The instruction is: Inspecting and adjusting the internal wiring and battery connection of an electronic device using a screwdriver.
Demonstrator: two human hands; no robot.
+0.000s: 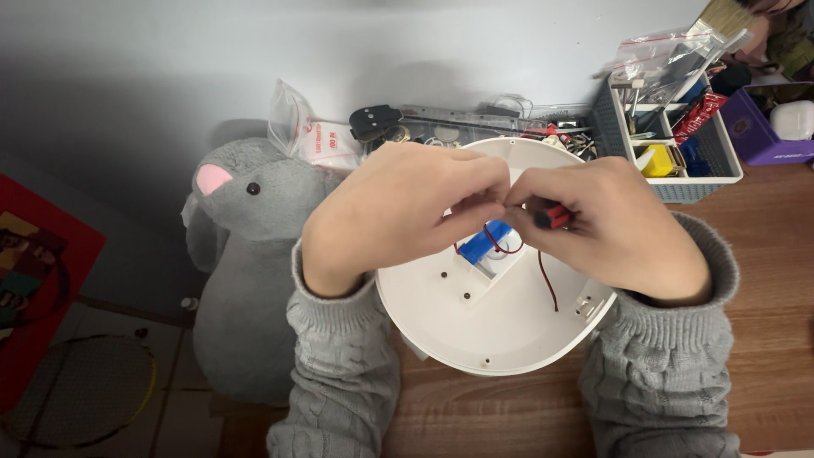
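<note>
A round white plastic housing (492, 326) lies open side up on the wooden table, with a blue part (485, 242) and thin red wires (547, 280) inside it. My left hand (398, 212) hovers over its upper left, fingers pinched together at the middle. My right hand (610, 225) is over the upper right, closed around a small tool with a red and black handle (553, 217). The fingertips of both hands meet above the blue part. What the left fingers pinch is hidden.
A grey plush mouse (246, 254) leans at the table's left edge. Behind the housing lie a plastic bag (309, 131), a ruler and small metal parts. A grey basket (678, 144) of tools and a purple box (767, 127) stand at the back right.
</note>
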